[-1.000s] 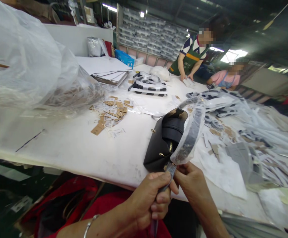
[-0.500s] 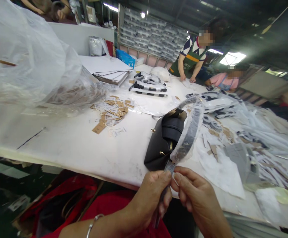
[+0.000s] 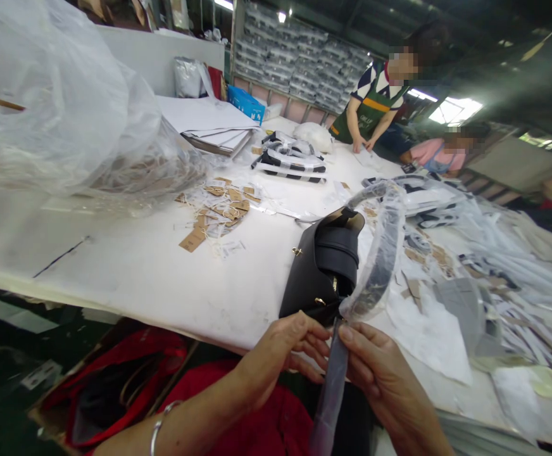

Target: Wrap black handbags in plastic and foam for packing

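1. At the near edge of the white table (image 3: 128, 278), right of centre: black handbag (image 3: 299, 275). Smooth, slightly glossy, leather-like panels; boxy body. Gold-coloured metal hardware on the near end and the left face, gold zip teeth inside the mouth, beige lining at the far corner.
2. Handle (image 3: 385, 266): thick arc, dark core under crinkled clear film. Loops over the bag's right side, one foot at the near end, other toward the far end.
3. Strap (image 3: 332, 386): flat, narrow, grey-looking under cloudy film, long and fairly straight.
4. Bag orientation: long axis runs away from the person, leaning right toward the far end. Mouth faces up and right in view; clasp side faces left.
5. Strap orientation: long axis runs from the bag's near end down toward the person, lower end drifting left, out of frame.
6. Right hand (image 3: 375, 361): thumb and fingers pinched on the strap's upper part, just below the handle foot.
7. Left hand (image 3: 299, 342): fingers spread and loosely bent, just beside the strap; can't tell if fingertips touch it. Hands apart, strap between.
8. Left of bag: loose pile of brown card tags (image 3: 228, 209) with pale strings.
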Tool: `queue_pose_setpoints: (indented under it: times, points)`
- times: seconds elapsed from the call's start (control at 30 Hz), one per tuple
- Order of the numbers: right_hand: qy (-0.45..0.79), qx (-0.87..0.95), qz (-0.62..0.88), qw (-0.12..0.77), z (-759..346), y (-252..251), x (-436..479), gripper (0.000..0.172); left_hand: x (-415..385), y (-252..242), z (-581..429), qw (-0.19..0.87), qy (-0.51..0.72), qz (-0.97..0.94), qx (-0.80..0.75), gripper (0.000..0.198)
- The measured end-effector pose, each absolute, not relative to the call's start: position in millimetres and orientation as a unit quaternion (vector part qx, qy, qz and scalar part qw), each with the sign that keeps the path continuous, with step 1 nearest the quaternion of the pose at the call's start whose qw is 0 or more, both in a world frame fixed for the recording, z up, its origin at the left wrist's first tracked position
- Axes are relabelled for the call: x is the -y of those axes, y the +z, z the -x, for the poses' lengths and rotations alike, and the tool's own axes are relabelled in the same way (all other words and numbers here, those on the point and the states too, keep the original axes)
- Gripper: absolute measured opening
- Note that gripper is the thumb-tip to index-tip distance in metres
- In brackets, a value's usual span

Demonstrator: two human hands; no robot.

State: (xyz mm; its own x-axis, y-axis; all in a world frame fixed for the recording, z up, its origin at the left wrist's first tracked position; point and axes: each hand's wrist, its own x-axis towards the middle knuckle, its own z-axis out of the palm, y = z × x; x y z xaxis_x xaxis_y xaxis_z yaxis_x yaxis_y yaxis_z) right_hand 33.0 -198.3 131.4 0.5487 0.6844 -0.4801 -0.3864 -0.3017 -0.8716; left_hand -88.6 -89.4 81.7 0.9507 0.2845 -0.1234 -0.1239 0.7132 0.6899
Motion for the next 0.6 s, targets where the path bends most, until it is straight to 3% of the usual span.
queue_pose_setpoints:
  times: [0.23, 0.33, 0.5, 0.6]
  points:
    - [0.453, 0.129, 0.688, 0.553, -36.0, 129.8, 201.8, 0.044, 77.3, 94.3, 81.0, 0.891, 0.127, -0.372, -0.230, 0.035]
    - [0.453, 0.142, 0.698, 0.537, -38.1, 130.4, 205.6, 0.044, 70.6, 89.2, 83.3, 0.872, 0.149, -0.407, -0.226, 0.038]
    - [0.467, 0.147, 0.677, 0.550, -38.7, 127.7, 206.8, 0.041, 67.6, 80.6, 87.8, 0.894, 0.002, -0.428, -0.137, 0.061]
    - [0.472, 0.151, 0.671, 0.552, -37.9, 126.8, 206.2, 0.041, 69.0, 83.2, 85.8, 0.922, -0.024, -0.369, -0.113, 0.054]
